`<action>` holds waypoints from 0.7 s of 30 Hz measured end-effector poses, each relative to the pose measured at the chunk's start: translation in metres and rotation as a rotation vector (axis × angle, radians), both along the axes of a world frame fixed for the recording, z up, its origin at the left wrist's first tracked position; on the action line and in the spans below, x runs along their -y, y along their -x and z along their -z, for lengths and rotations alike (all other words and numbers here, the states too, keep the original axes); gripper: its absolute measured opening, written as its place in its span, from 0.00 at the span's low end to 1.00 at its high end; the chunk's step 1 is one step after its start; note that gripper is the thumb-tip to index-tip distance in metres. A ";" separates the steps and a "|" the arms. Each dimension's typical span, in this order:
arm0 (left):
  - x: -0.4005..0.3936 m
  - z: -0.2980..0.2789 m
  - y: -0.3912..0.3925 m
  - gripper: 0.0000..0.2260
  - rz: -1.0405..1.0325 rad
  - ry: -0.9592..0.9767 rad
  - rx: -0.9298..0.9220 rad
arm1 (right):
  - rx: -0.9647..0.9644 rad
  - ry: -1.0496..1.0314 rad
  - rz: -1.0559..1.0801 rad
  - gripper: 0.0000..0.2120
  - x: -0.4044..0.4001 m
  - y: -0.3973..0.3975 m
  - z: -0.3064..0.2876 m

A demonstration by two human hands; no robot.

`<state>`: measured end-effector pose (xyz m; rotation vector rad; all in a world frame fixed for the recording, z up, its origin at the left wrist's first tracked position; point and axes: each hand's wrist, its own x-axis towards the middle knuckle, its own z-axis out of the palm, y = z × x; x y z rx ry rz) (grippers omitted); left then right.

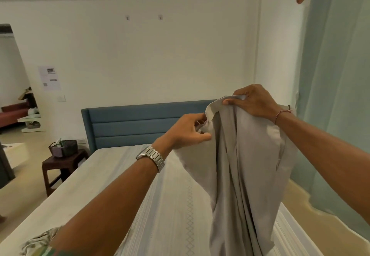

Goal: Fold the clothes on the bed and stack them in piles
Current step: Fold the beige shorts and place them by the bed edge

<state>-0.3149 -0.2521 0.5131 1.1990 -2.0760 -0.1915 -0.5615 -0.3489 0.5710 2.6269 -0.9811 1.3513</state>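
Early stage: pale grey cotton garment [240,165] hanging unfolded at frame centre-right, pinched by left hand [186,131] and right hand [254,101]; no piles visible.

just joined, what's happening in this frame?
A person stands at the bed holding a light grey garment up in the air. The right hand pinches its top edge, and the left hand grips the fabric just below. The garment hangs unfolded over the bed. Another patterned piece of clothing lies at the near left corner. No finished pile is in view.
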 end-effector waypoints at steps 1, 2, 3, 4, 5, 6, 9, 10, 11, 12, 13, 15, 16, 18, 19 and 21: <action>0.000 0.002 0.001 0.15 0.009 -0.019 -0.008 | 0.008 0.002 0.000 0.24 -0.001 -0.003 0.001; -0.001 0.002 0.002 0.15 -0.004 -0.022 0.007 | 0.011 0.004 0.002 0.22 -0.003 -0.006 0.002; 0.000 0.003 0.002 0.13 -0.033 -0.022 0.031 | 0.011 0.005 0.004 0.20 -0.004 -0.008 0.003; 0.001 0.002 0.001 0.10 -0.068 -0.028 0.053 | 0.010 0.007 0.001 0.17 -0.005 -0.008 0.004; 0.004 0.003 -0.003 0.06 -0.096 -0.044 0.060 | 0.005 0.016 -0.016 0.16 -0.006 -0.009 0.006; 0.005 0.002 -0.007 0.06 -0.109 -0.061 0.043 | -0.003 0.021 -0.036 0.15 -0.006 -0.008 0.008; 0.004 -0.001 -0.020 0.07 -0.071 -0.105 -0.087 | -0.104 0.142 -0.085 0.14 0.000 -0.005 0.022; 0.003 -0.002 -0.022 0.05 -0.043 -0.124 -0.128 | -0.133 0.189 -0.081 0.12 0.002 -0.005 0.029; 0.002 -0.004 -0.021 0.06 -0.026 -0.145 -0.157 | -0.151 0.227 -0.071 0.09 0.003 -0.007 0.035; 0.001 -0.004 -0.020 0.09 -0.021 -0.161 -0.173 | -0.158 0.279 -0.060 0.06 0.004 -0.008 0.041; 0.000 -0.004 -0.019 0.12 -0.021 -0.167 -0.181 | -0.155 0.327 -0.051 0.05 0.002 -0.010 0.048; 0.001 -0.002 -0.020 0.14 -0.030 -0.160 -0.187 | -0.121 0.382 -0.058 0.05 -0.002 -0.013 0.062; 0.001 -0.001 -0.022 0.14 -0.027 -0.164 -0.190 | -0.109 0.391 -0.063 0.05 -0.004 -0.013 0.068; 0.001 0.002 -0.024 0.11 -0.026 -0.179 -0.193 | -0.105 0.383 -0.084 0.04 -0.010 -0.016 0.080; 0.001 0.004 -0.025 0.10 -0.030 -0.189 -0.195 | -0.121 0.382 -0.104 0.04 -0.013 -0.017 0.086; 0.002 0.009 -0.024 0.10 -0.039 -0.205 -0.209 | -0.150 0.382 -0.158 0.09 -0.021 -0.022 0.097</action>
